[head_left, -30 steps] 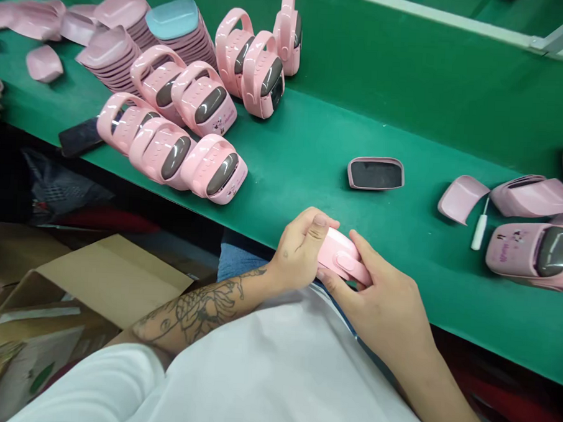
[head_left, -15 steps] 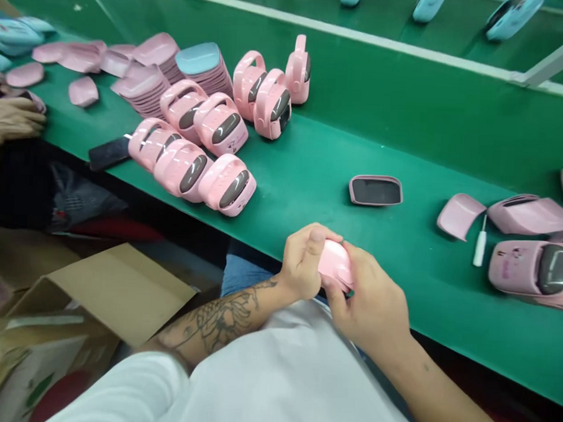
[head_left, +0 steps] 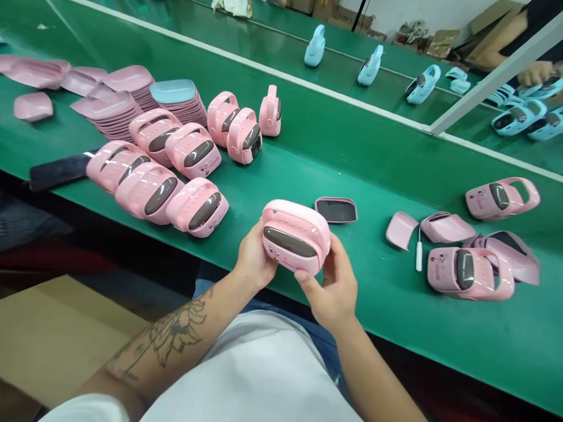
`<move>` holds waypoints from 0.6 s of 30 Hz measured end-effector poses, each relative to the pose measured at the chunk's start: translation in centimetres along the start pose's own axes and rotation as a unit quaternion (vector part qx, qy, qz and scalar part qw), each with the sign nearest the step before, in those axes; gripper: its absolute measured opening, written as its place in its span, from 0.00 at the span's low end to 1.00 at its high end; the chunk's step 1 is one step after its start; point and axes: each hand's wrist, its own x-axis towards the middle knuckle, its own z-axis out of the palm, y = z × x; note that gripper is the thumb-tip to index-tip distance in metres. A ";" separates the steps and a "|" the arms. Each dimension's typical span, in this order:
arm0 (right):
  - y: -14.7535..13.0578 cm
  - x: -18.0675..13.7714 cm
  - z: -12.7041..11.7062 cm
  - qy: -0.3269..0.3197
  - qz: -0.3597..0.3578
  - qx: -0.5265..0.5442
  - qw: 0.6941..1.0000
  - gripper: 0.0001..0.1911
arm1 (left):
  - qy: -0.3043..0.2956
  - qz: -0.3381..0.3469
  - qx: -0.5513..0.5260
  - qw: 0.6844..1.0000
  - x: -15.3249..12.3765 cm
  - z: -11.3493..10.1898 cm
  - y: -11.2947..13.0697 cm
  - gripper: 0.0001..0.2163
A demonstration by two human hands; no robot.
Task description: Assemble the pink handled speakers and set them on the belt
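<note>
So there's this glossy pink handled unit (head_left: 279,254) up near the front edge of the bench (head_left: 467,331), and both hands have it, one at each end. The left hand (head_left: 255,254) is half curled round the left end, most of its fingers hidden behind the shell; the right hand (head_left: 336,288) is bent in a loose C, thumb on the lower front corner and fingers round the right side. Can't tell if the bottom touches anything. Looks like stiff moulded plastic, so I'd guess pretty light but kinda slippery with that shine. The ends are a solid place to hold, and the arched handle (head_left: 296,210) on top would probably do for one-handed carrying. I'd keep thumbs off the dark window (head_left: 289,241), it looks like it'd smudge or scratch easily. Just behind is a shallow pink tray with a dark inside (head_left: 336,211), and a white-handled screwdriver (head_left: 419,257) lies off to the right.
</note>
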 end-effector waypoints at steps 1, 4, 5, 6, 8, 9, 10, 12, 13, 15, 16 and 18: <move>-0.4 0.5 -0.4 0.015 -0.017 -0.019 1.000 0.42 | 0.008 0.028 0.006 1.000 -0.1 -0.6 0.1 0.17; -1.4 1.9 -2.4 -0.024 -0.069 -0.106 0.992 0.40 | -0.099 0.158 0.126 0.974 -0.3 -2.7 1.7 0.25; -1.7 2.2 -3.1 -0.054 -0.076 -0.127 0.987 0.40 | -0.186 0.205 0.211 0.937 -0.3 -3.4 2.6 0.31; -1.8 2.5 -3.6 -0.090 -0.078 -0.140 0.983 0.40 | -0.257 0.233 0.299 0.889 -0.4 -3.9 3.5 0.37; -1.9 2.8 -4.3 -0.155 -0.075 -0.152 0.973 0.40 | -0.324 0.233 0.426 0.812 -0.5 -4.5 5.0 0.47; -1.8 2.9 -4.4 -0.184 -0.072 -0.158 0.968 0.39 | -0.331 0.221 0.466 0.790 -0.5 -4.6 5.5 0.50; -1.8 2.9 -4.6 -0.210 -0.070 -0.164 0.961 0.39 | -0.333 0.208 0.492 0.777 -0.6 -4.6 5.9 0.51; -1.8 2.9 -4.7 -0.252 -0.062 -0.174 0.950 0.39 | -0.344 0.189 0.522 0.757 -0.7 -4.3 6.0 0.50; -1.9 2.9 -4.8 -0.267 -0.054 -0.179 0.945 0.40 | -0.355 0.180 0.531 0.748 -0.8 -4.0 6.0 0.49; -2.2 3.0 -5.1 -0.287 -0.031 -0.188 0.939 0.43 | -0.378 0.169 0.534 0.737 -0.9 -3.6 5.7 0.44; -2.4 3.2 -5.3 -0.293 -0.017 -0.189 0.937 0.43 | -0.384 0.171 0.532 0.735 -0.9 -3.4 5.5 0.42; -2.9 3.8 -5.7 -0.304 0.017 -0.184 0.935 0.40 | -0.385 0.183 0.525 0.737 -1.0 -2.9 5.1 0.40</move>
